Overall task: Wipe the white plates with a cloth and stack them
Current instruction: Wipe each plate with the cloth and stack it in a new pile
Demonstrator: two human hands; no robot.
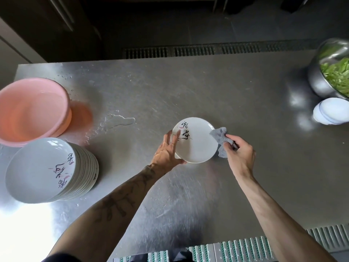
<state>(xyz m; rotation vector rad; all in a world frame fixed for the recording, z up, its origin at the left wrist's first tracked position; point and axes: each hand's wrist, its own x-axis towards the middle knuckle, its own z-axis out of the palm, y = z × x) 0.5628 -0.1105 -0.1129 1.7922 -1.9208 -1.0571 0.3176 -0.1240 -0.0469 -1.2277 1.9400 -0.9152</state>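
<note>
A white plate with black brush lettering is held over the middle of the steel table. My left hand grips its left rim, thumb on the inner face. My right hand is closed on a grey cloth that touches the plate's right rim. A tall stack of matching white plates stands at the near left. A small stack of white plates sits upside down at the far right.
A pink basin stands at the far left, with a water puddle beside it. A steel bowl of green vegetables sits at the right edge. The steel table ends at a floor drain grate behind.
</note>
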